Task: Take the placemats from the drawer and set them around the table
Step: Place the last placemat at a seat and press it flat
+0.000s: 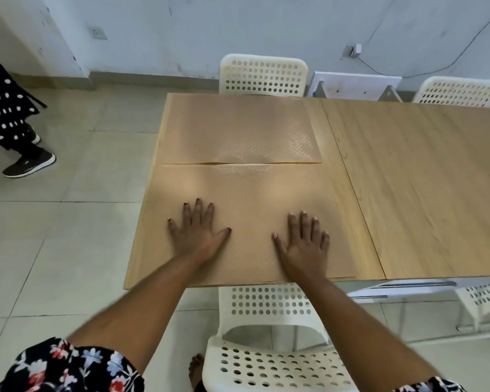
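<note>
Both palms press flat, fingers spread: left hand [197,232] and right hand [305,244] on the near placemat [246,193] at the wooden bench [408,179] edge; beyond them a second placemat [238,128] touches it.

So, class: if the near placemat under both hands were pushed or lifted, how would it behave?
The near placemat looks thin, so it would probably flop when lifted. The far placemat has a rippled edge, suggesting flexible sheet. Lying flat on the smooth table, it would likely slide.

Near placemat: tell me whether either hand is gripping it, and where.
Neither grips it. The left hand and right hand lie flat, fingers spread, pressing on the near placemat, on its half toward the person.
</note>
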